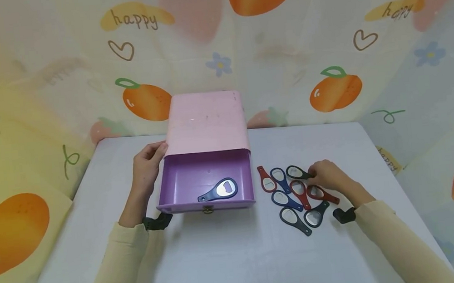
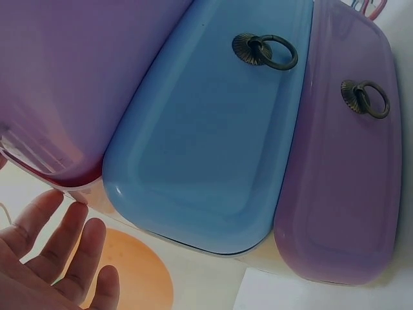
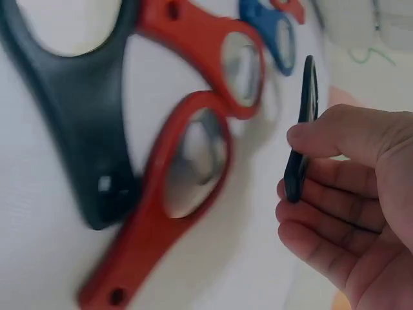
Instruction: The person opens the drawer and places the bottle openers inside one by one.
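Note:
My right hand (image 1: 329, 176) pinches the handle of a dark bottle opener (image 3: 302, 161) between thumb and fingers, at the back of a group of several openers on the table. Red openers (image 3: 200, 161) lie close by it in the right wrist view. My left hand (image 1: 147, 165) touches the left side of a pink-topped drawer cabinet (image 1: 206, 120), its fingers fairly straight in the left wrist view. The cabinet's purple top drawer (image 1: 185, 173) stands pulled out. Inside it, toward the front right, lies one dark-blue bottle opener (image 1: 219, 190).
Below the pulled-out drawer, a blue drawer (image 2: 200, 142) and another purple drawer (image 2: 339, 168) are closed, each with a ring pull. The cabinet stands at the back of the white-covered table (image 1: 230, 259), before a fruit-patterned cloth (image 1: 267, 46).

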### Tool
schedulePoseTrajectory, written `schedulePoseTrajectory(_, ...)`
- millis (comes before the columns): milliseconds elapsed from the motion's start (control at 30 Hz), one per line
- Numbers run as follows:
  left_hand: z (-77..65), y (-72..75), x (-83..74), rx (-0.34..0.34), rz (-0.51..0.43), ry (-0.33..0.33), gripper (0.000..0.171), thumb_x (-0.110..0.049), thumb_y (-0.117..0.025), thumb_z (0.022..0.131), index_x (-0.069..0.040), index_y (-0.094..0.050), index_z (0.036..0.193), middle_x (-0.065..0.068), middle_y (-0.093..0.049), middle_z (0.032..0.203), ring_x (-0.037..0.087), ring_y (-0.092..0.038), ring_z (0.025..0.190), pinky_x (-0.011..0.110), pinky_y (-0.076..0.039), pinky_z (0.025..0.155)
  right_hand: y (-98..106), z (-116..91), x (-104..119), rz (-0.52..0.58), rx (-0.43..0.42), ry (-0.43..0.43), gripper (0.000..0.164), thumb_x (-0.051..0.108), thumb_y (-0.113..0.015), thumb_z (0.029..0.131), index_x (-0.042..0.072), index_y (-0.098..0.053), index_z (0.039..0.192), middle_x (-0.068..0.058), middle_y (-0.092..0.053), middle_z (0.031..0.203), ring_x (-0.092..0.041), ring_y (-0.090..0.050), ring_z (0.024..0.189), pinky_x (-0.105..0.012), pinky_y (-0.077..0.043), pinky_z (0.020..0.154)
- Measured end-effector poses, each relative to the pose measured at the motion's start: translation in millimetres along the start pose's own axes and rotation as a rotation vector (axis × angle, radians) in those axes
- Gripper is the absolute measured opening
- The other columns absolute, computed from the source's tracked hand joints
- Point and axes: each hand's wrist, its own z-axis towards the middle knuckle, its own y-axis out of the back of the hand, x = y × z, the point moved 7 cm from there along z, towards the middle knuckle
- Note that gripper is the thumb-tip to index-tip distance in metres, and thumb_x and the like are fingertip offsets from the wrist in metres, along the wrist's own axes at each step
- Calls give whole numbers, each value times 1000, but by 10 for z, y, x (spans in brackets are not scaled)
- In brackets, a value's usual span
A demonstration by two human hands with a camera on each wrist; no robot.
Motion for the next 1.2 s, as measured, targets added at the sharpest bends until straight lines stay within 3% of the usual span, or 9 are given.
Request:
schedulePoseTrajectory(167,5,-1,7,0,-7,-2,48,-40,-62,94,-2,-63,124,-18,-62,99,5,-56,99,29,-44,93,211,-108,226,21,-71,117,24,12,-69,88,-4,-70,105,-12,-70,89,-21,-62,79,-41,-58,80)
schedulePoseTrajectory(467,21,-6,18,-5,-13,-2,50,-42,-63,93,-2,-64,122,-14,-64,102,6,-57,100,28,-45,94,905,-453,962,-43,-224,348,19,10,-73,85,-2,-72,100,-7,-69,83,-16,-60,75,-33,-56,72)
schedulePoseTrajectory(733,-1,5,6,1,-10,2,50,-41,-63,94,-1,-63,123,-16,-63,101,6,-57,100,23,-43,91,1236,-671,1572,-106,-288,558,15,11,-75,84,5,-73,97,-2,-68,83,-14,-59,77,-30,-55,70)
schedulePoseTrajectory(933,7,12,0,-6,-21,-7,47,-37,-63,94,1,-63,122,-21,-63,97,4,-57,97,23,-44,89,1346,-705,2041,-182,-251,661,13,13,-73,85,8,-73,96,-1,-67,84,-15,-60,78,-32,-53,72)
schedulePoseTrajectory(1200,-2,-6,5,-7,-26,-6,47,-37,-63,94,2,-63,122,-21,-63,97,5,-57,98,24,-44,90,1199,-654,2575,-260,-167,769,15,17,-74,84,8,-74,96,-2,-64,81,-15,-52,77,-27,-46,70)
